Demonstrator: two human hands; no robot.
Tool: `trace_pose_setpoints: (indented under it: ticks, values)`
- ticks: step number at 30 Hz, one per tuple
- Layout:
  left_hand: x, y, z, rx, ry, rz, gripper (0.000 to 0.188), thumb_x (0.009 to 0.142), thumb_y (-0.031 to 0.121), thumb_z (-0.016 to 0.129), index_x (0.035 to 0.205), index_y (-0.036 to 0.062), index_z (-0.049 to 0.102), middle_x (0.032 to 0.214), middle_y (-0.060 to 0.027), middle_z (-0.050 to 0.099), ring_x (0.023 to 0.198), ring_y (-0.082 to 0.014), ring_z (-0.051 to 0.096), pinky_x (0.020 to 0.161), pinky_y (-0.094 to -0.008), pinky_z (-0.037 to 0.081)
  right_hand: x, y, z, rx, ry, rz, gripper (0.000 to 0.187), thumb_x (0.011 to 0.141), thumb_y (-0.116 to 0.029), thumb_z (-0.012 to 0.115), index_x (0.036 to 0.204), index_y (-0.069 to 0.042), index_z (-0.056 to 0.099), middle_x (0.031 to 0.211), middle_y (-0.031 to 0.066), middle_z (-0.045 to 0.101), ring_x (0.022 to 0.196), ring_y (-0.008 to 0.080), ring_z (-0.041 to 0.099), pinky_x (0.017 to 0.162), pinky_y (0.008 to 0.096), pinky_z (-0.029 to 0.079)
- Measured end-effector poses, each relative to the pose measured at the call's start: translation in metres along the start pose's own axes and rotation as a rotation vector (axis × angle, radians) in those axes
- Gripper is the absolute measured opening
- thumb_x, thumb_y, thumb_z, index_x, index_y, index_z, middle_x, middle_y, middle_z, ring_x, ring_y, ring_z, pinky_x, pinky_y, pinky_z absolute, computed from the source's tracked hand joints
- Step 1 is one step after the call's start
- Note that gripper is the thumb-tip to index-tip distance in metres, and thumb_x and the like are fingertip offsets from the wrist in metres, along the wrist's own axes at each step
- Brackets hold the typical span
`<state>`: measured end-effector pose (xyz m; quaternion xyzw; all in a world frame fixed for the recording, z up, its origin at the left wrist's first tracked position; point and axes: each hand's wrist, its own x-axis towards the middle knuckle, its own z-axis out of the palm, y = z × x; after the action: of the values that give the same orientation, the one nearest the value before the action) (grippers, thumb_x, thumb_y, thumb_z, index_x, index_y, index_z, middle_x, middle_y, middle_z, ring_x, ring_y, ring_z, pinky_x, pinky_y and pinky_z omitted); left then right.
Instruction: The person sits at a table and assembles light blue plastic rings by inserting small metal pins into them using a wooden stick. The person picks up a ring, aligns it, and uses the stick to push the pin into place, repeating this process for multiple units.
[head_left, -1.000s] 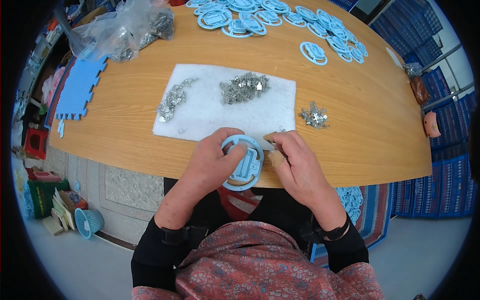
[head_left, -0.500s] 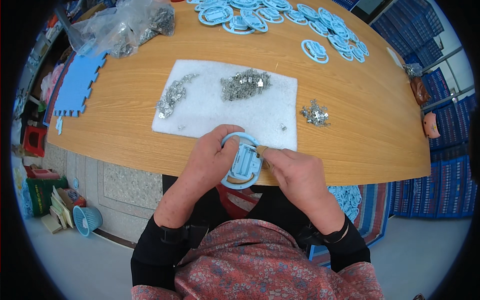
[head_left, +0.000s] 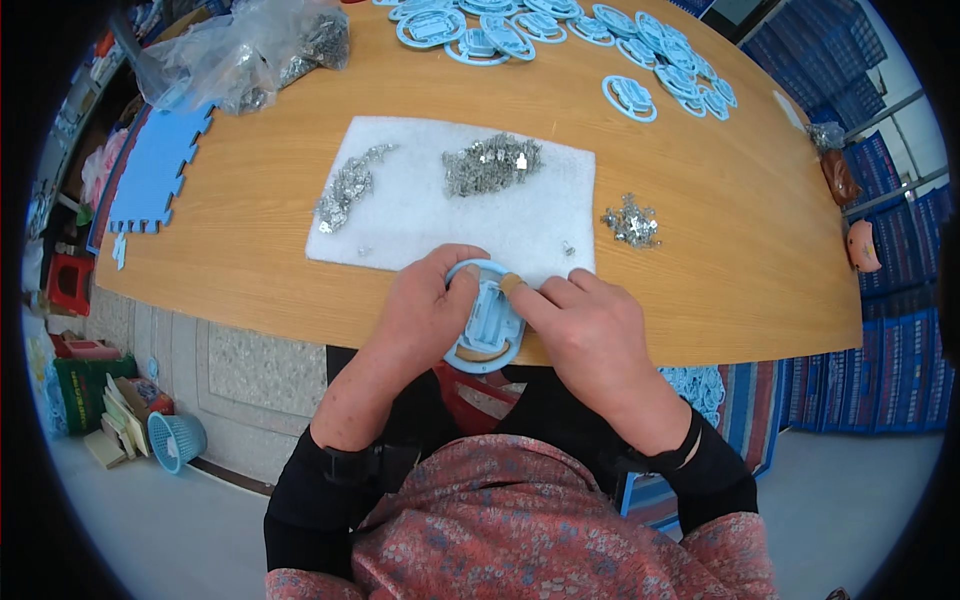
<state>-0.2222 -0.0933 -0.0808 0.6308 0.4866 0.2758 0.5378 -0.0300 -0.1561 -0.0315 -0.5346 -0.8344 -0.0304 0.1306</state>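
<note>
At the near table edge my left hand (head_left: 415,310) grips the left rim of a light blue oval plastic part (head_left: 490,325), thumb on top. The part has a ring-like rim and a raised rectangular housing with slots in the middle. My right hand (head_left: 595,335) is closed at its upper right side, and the thumb, wrapped in a tan covering, presses down there. Whatever lies under that thumb is hidden. Beyond the hands lies a white foam sheet (head_left: 410,225) bearing a left heap of small metal pieces (head_left: 345,190) and a larger middle heap (head_left: 490,165).
Another metal heap (head_left: 632,222) sits right of the sheet. Many similar blue parts (head_left: 630,97) are spread at the far side. Clear bags of metal pieces (head_left: 250,60) and a blue foam mat (head_left: 150,165) occupy the left. A blue basket (head_left: 175,440) stands on the floor.
My right thumb has shifted up and slightly left along the part's rim, and the right fingers have risen. The left hand keeps its hold almost unmoved.
</note>
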Motion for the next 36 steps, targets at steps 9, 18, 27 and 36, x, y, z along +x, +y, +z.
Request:
trace_pose_setpoints:
  ticks: [9, 18, 27, 36]
  values:
    - [-0.014, 0.01, -0.002, -0.518, -0.023, -0.091, 0.029, 0.102, 0.014, 0.049, 0.124, -0.0021, 0.06, 0.103, -0.0051, 0.068, 0.092, -0.0086, 0.063, 0.079, -0.0255, 0.053, -0.01, 0.003, 0.011, 0.87, 0.147, 0.47, 0.02, 0.093, -0.012, 0.064, 0.111, -0.004, 0.066, 0.081, 0.0011, 0.065, 0.07, 0.0157, 0.062, 0.059, 0.0311, 0.05]
    - [-0.032, 0.026, -0.005, 0.065, -0.087, 0.268, 0.036, 0.099, 0.012, 0.051, 0.133, 0.0011, 0.054, 0.111, -0.0106, 0.066, 0.1, -0.0131, 0.062, 0.085, -0.0293, 0.052, -0.019, 0.012, 0.005, 1.42, -0.173, 0.641, 0.03, 0.101, -0.023, 0.061, 0.12, 0.002, 0.063, 0.082, -0.0002, 0.067, 0.071, 0.0007, 0.056, 0.06, 0.019, 0.045]
    - [-0.035, 0.017, -0.002, -0.642, -0.204, -0.017, 0.043, 0.107, 0.031, 0.039, 0.139, 0.003, 0.048, 0.094, -0.0066, 0.062, 0.077, -0.0138, 0.062, 0.065, -0.0274, 0.052, -0.022, -0.011, -0.002, 1.103, 0.095, 0.431, 0.036, 0.096, -0.004, 0.058, 0.131, -0.001, 0.06, 0.086, 0.006, 0.068, 0.077, 0.0097, 0.065, 0.07, 0.0267, 0.054]
    - [-0.043, 0.026, 0.001, -0.72, -0.269, 0.058, 0.052, 0.104, 0.042, 0.051, 0.138, 0.0029, 0.05, 0.097, -0.0082, 0.065, 0.078, -0.0149, 0.065, 0.063, -0.0262, 0.054, -0.017, -0.036, -0.007, 0.781, 0.221, 0.132, 0.035, 0.087, -0.002, 0.062, 0.121, -0.005, 0.064, 0.083, 0.0081, 0.066, 0.07, 0.0229, 0.068, 0.062, 0.0328, 0.054]
